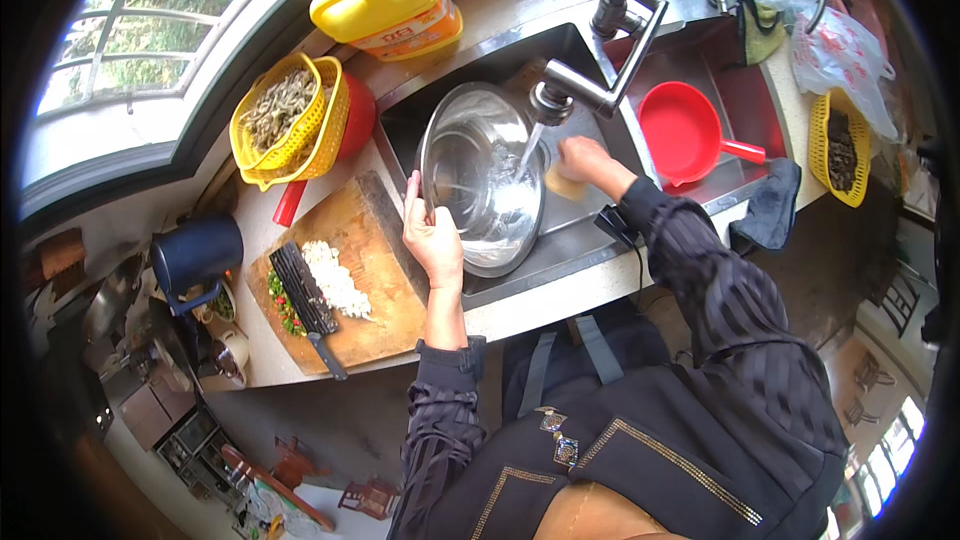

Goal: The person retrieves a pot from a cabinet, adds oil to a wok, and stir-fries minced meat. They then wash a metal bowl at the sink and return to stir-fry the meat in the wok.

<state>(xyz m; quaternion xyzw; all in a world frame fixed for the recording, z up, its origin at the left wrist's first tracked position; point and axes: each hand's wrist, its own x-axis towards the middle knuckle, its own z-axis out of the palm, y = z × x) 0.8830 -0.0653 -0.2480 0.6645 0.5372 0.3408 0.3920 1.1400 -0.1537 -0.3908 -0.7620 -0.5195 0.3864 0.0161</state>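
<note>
My left hand grips the left rim of a shiny metal basin, fingers outside and thumb towards the inside. The basin is tilted in the left sink bowl. Water runs from the faucet into the basin's right side. Just right of the stream, my right hand is closed over a tan pad-like thing, low in the sink; motion blur hides what it is exactly.
A wooden cutting board with chopped white pieces and a knife lies left. Behind it stand yellow baskets and a yellow jug. A red dipper rests in the right sink bowl.
</note>
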